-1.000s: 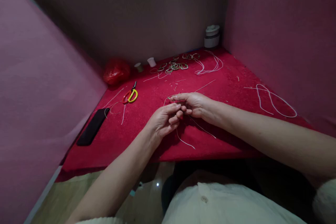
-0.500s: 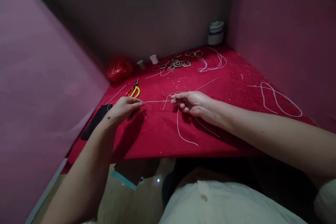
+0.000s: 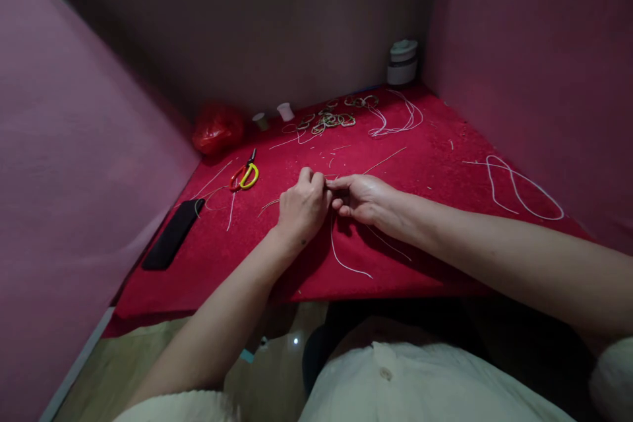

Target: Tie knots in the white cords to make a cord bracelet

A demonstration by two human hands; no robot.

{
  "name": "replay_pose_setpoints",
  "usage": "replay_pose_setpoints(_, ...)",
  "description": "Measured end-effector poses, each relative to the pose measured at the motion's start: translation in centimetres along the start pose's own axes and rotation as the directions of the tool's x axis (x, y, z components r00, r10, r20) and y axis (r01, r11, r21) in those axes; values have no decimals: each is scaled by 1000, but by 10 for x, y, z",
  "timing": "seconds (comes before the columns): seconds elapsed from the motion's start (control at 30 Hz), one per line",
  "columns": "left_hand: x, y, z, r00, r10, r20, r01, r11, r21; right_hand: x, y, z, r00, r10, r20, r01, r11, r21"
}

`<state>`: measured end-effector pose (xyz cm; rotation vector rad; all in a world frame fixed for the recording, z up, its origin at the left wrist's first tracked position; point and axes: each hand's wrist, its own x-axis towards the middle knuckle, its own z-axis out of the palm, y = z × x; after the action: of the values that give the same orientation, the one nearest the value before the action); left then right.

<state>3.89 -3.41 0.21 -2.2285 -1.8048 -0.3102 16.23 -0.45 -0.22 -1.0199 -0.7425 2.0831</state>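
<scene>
My left hand (image 3: 305, 206) is closed at the middle of the red cloth (image 3: 237, 264), its fingertips touching those of my right hand (image 3: 364, 199). My right hand pinches at the same spot with thumb and forefinger, palm turned partly up and the other fingers curled. Between them is a thin pale cord (image 3: 353, 270), mostly hidden by the fingers; one end curves down toward the table's front edge. Another strand (image 3: 388, 242) runs out below my right hand. Scissors (image 3: 252, 157) with one red and one yellow handle lie left of my hands.
A black flat phone-like object (image 3: 173, 235) lies at left. Along the back are a red plastic bag (image 3: 217, 132), two small spools (image 3: 285, 112), knotted cord loops (image 3: 331, 120), white cords (image 3: 395, 132) and a lidded container (image 3: 402, 62). A looped cord (image 3: 544, 191) lies at right.
My left hand has moved right, from the far end of a taut cord to my right hand, and its fingers now meet the right fingertips. The right hand has stayed nearly in place.
</scene>
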Motion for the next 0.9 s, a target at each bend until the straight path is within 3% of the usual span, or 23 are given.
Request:
replay_pose_setpoints(0.1, 4, -11, 8, 998, 27, -60, -39, 975, -218, 1, 0, -1, 998, 61, -7, -61, 994, 94)
replay_pose_setpoints(0.2, 8, -22, 10, 998, -38, -44, 4, 811, -585, 0, 0, -1, 997, 83, 7, -83, 995, 46)
replay_pose_setpoints(0.3, 12, -31, 4, 972, -150, 181, 235, 559, -795, -6, -1, -4, 1000, 26, -12, -26, 998, -62)
replay_pose_setpoints(0.4, 15, -36, -4, 914, -174, 367, 406, 399, -822, -13, -7, -10, 987, -156, -32, 139, 943, -302)
replay_pose_setpoints(0.47, 16, -37, -7, 894, -170, 414, 447, 338, -828, -16, -14, -16, 968, -252, 19, 218, 796, -564)
replay_pose_setpoints(0.57, 17, -38, -6, 883, -150, 444, 468, 316, -825, -20, -20, -23, 956, -283, 81, 201, 423, -884)
replay_pose_setpoints(0.67, 17, -39, 0, 885, -142, 443, 464, 345, -816, -25, -17, -22, 929, -301, 215, 241, 50, -969)
replay_pose_setpoints(0.73, 16, -40, 3, 890, -139, 434, 454, 346, -821, -29, -11, -18, 920, -301, 251, 215, -148, -965)
replay_pose_setpoints(0.8, 15, -41, 6, 894, -130, 428, 446, 339, -829, -32, -7, -13, 934, -278, 226, 154, -258, -954)
replay_pose_setpoints(0.9, 13, -42, 8, 897, -120, 425, 439, 338, -832, -31, -5, -12, 948, -242, 206, 134, -284, -949)
